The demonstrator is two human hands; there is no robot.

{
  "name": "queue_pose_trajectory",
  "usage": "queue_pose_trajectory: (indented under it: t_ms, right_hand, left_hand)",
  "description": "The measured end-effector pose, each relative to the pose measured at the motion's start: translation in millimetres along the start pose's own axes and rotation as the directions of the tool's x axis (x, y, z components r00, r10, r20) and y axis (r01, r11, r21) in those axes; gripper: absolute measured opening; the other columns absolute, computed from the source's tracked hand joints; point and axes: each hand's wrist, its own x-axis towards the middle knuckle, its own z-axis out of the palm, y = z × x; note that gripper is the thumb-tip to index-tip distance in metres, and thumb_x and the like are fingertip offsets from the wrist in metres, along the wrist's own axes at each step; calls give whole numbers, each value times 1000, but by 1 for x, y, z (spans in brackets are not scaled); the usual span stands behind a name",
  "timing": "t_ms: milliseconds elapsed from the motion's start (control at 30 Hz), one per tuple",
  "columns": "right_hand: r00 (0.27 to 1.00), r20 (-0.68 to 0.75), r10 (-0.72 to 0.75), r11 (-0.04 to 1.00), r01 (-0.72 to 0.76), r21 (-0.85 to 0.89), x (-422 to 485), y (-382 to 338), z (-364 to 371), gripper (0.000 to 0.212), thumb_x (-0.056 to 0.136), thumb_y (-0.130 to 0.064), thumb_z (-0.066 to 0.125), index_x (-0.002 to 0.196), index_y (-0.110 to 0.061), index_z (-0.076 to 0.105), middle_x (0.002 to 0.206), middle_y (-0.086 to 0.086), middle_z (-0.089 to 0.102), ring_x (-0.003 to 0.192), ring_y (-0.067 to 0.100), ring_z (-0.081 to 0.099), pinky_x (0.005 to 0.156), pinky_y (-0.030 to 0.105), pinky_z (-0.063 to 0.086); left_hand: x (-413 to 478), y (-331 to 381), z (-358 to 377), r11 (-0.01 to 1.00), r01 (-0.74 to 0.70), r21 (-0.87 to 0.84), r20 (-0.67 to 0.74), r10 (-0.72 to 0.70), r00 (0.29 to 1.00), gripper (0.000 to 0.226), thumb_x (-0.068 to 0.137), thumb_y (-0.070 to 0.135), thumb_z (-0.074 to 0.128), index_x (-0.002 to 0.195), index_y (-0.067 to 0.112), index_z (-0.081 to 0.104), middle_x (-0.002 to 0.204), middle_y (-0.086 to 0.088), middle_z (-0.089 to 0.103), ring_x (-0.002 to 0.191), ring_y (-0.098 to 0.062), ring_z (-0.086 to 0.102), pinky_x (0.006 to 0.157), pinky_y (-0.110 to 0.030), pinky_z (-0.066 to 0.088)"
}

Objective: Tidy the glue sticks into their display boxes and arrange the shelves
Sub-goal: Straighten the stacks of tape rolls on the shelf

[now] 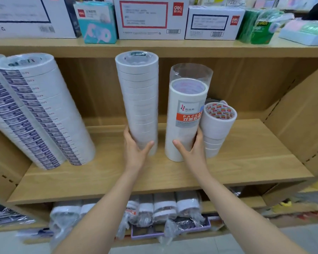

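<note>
Now my left hand [136,152] grips the tall tape stack [138,99] while my right hand [193,150] clasps the clear plastic sleeve [190,72] of tape rolls, both upright on the shelf [246,160].

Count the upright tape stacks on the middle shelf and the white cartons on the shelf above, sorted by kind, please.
Plain tape stack: 1
Orange-labelled tape stack: 1
Red-printed tape stack: 1
White cartons: 3
Total: 6
</note>
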Motion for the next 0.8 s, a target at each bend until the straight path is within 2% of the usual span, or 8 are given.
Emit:
queue_pose_trajectory:
  t_ms: [133,233,367,467,533,633,700,800]
  right_hand:
    - [999,-29,-21,999,21,-24,-14,1,2,100,79,-50,73,155,-22,14,160,-6,25,146,9,25,119,47,28]
    - [986,-158,-57,992,37,-122,-33,-6,8,94,82,-44,72,153,-20,15,159,1,21,147,15,21,120,46,24]
    - [918,-302,-256,950,182,-253,-60,-24,24,68,87,-22,71,143,-11,35,143,8,35,135,22,35,113,41,32]
    - [953,-154,-259,954,228,-193,-74,-34,46,55,89,-20,67,137,-21,40,131,3,47,120,14,48,101,36,43]
    - [987,44,-155,973,161,-165,-78,-34,64,64,90,-19,68,143,-28,34,139,1,46,122,12,49,104,37,43]
    - [965,261,-31,981,80,-179,-78,-27,95,88,84,-19,76,152,-27,22,154,-1,33,139,19,37,114,47,35]
    - [957,290,25,994,7,-108,-79,-26,112,96,79,-22,80,153,-32,20,153,-6,35,139,13,38,113,46,38]
    - [974,215,66,995,-49,-85,-75,-25,129,95,75,-25,82,148,-38,23,145,-7,46,131,11,46,106,46,45]
  left_hand:
    - [0,-3,-5,999,-35,16,2,35,999,106,64,44,86,147,13,26,144,-5,45,132,-20,46,109,-46,42]
    - [-5,-5,-15,997,-61,48,5,61,998,101,67,31,88,146,10,29,142,-8,47,130,-24,47,106,-40,43]
    - [-16,-12,-41,994,-84,75,36,82,996,104,67,33,88,148,13,27,145,-6,46,132,-21,46,108,-44,42]
    - [-23,-19,-64,991,-109,73,44,106,993,102,68,35,87,147,12,27,145,-6,45,132,-21,46,108,-46,42]
    - [-27,-22,-79,988,-129,90,76,122,990,100,71,36,85,148,11,26,146,-6,45,133,-21,45,109,-44,41]
    - [-29,-26,-101,964,-187,191,143,161,977,94,79,39,79,150,7,26,147,-9,43,134,-22,43,110,-39,38]
    - [-31,-31,-119,909,-239,341,104,216,971,85,84,44,72,148,5,32,142,-14,44,131,-28,43,109,-41,37]
    - [-33,-39,-146,751,-284,597,-49,387,921,69,84,44,69,140,12,45,135,-18,43,125,-34,38,105,-49,37]
